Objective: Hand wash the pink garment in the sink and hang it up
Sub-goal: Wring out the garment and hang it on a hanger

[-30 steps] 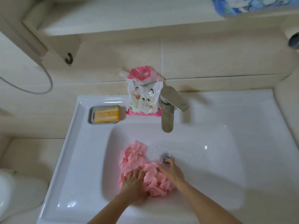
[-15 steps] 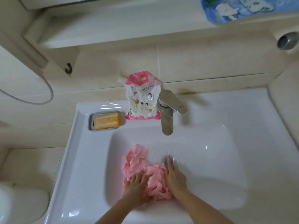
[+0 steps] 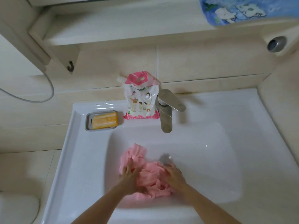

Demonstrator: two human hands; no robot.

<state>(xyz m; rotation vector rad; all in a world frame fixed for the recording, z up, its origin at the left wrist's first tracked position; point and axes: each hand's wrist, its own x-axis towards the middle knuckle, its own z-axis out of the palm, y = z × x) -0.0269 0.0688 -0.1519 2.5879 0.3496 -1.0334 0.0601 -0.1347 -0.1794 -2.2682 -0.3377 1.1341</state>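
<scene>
The pink garment (image 3: 151, 180) lies wet and bunched in the white sink (image 3: 210, 159), left of the metal drain (image 3: 165, 158). My left hand (image 3: 129, 177) presses on the garment's left part with fingers stretched forward. On the garment's right side, my right hand (image 3: 175, 176) has its fingers curled into the cloth, just below the drain. The hands are blurred by motion. No water runs from the faucet (image 3: 165, 117).
On the sink's back ledge stand a grey soap dish with a yellow bar (image 3: 102, 121) and a pink-and-white detergent pouch (image 3: 140, 97). A dark hook (image 3: 70, 66) is on the wall at upper left. A blue patterned item (image 3: 242, 10) lies on the shelf above.
My left hand slid forward over the garment. My right hand drew back from the drain and curled into the cloth. The garment shifted a little.
</scene>
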